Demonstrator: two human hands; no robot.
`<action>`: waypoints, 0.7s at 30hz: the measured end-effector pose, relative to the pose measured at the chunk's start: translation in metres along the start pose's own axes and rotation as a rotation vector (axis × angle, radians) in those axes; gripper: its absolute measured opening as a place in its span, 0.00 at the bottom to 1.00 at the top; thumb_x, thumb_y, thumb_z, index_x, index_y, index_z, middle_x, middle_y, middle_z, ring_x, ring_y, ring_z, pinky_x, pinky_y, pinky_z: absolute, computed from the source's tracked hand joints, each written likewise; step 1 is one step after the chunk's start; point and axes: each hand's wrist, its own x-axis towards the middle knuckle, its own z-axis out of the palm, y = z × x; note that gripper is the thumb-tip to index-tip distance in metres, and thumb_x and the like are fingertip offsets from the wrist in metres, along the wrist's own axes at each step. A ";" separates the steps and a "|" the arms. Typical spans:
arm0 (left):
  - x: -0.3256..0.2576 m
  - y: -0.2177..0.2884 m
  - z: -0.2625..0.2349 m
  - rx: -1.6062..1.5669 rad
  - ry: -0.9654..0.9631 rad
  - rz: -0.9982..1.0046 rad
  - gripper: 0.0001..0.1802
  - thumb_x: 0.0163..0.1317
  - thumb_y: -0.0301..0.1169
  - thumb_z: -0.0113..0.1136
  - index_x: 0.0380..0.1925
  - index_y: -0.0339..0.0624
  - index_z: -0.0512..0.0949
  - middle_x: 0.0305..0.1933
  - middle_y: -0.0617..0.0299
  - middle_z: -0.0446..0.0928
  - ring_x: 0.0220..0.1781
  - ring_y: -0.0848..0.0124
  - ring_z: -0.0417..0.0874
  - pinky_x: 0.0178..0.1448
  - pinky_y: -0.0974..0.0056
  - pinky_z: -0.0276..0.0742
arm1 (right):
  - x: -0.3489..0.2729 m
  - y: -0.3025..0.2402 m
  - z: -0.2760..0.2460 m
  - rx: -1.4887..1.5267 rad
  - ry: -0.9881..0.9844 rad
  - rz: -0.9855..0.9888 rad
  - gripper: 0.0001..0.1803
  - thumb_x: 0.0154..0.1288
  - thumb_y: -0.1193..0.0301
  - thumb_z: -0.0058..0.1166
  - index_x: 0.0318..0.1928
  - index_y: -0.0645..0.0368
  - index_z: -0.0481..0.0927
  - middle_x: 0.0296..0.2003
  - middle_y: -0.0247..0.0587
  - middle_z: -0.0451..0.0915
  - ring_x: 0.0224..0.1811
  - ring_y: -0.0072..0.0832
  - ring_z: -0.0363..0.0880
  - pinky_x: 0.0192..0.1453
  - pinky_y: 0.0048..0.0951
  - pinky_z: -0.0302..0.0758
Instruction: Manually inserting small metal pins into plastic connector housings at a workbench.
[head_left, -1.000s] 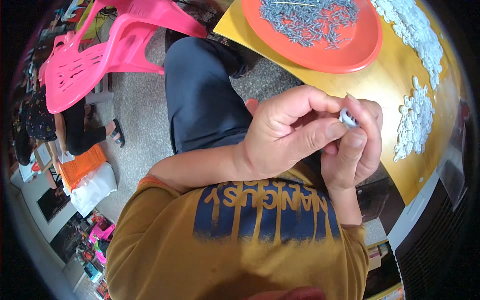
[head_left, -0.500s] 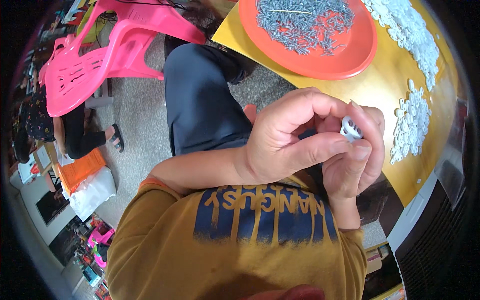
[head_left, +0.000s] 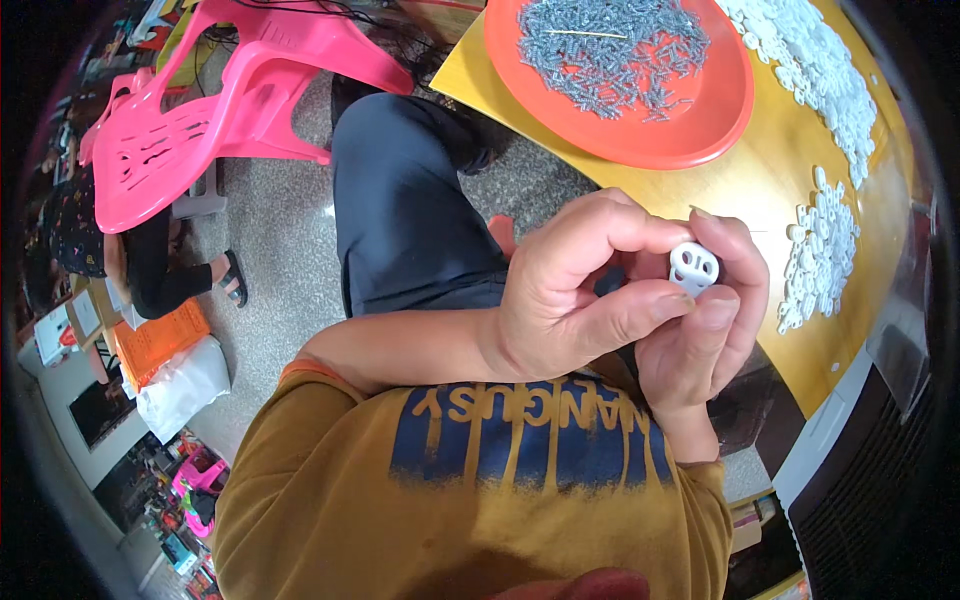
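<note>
A small white plastic cord lock (head_left: 692,264) with holes through its rounded end is held between the fingertips of both hands. My left hand (head_left: 590,290) pinches it from the left, thumb below and forefinger above. From the right, my right hand (head_left: 715,320) closes on it with thumb and fingers. Its lower part is partly covered by the thumbs. Beyond my hands, a round orange-red plate (head_left: 660,145) holds a heap of small metal springs (head_left: 610,55). To the right of my hands lies a small pile of white plastic pieces (head_left: 822,255).
A larger heap of white pieces (head_left: 815,70) lies at the far right of the yellow table (head_left: 780,365). Pink plastic chairs (head_left: 165,155) stand at the left. Another person's sandalled foot (head_left: 230,275) is near an orange bag (head_left: 165,340) and a white bag (head_left: 185,390).
The cord lock has been turned between my fingertips, so its holed end now shows more fully. Both hands have shifted slightly, with the lock a little farther left.
</note>
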 end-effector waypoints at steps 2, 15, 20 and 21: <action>-0.001 0.000 0.000 0.016 0.001 0.017 0.19 0.54 0.29 0.57 0.44 0.33 0.67 0.35 0.60 0.67 0.34 0.77 0.69 0.37 0.74 0.65 | 0.000 -0.003 0.001 -0.010 -0.008 -0.005 0.26 0.63 0.56 0.37 0.49 0.68 0.62 0.39 0.43 0.68 0.38 0.23 0.66 0.43 0.24 0.65; -0.001 0.001 0.000 0.098 0.045 0.057 0.18 0.54 0.27 0.56 0.44 0.33 0.67 0.34 0.60 0.67 0.31 0.77 0.68 0.35 0.74 0.64 | -0.001 0.000 0.010 -0.017 0.077 -0.086 0.19 0.65 0.63 0.34 0.46 0.68 0.65 0.36 0.41 0.67 0.34 0.21 0.65 0.39 0.21 0.64; -0.002 -0.004 0.003 0.095 0.022 0.102 0.18 0.55 0.28 0.56 0.44 0.35 0.66 0.32 0.60 0.67 0.29 0.78 0.67 0.33 0.75 0.63 | -0.001 -0.001 0.015 -0.065 0.079 -0.099 0.20 0.66 0.60 0.31 0.44 0.65 0.64 0.35 0.41 0.66 0.32 0.21 0.63 0.36 0.22 0.61; -0.002 -0.005 0.008 0.072 0.092 0.107 0.17 0.53 0.30 0.58 0.41 0.35 0.67 0.28 0.61 0.67 0.26 0.76 0.68 0.30 0.74 0.63 | -0.002 -0.001 0.015 -0.068 0.076 -0.096 0.19 0.66 0.60 0.30 0.44 0.64 0.64 0.35 0.41 0.66 0.31 0.21 0.63 0.35 0.22 0.61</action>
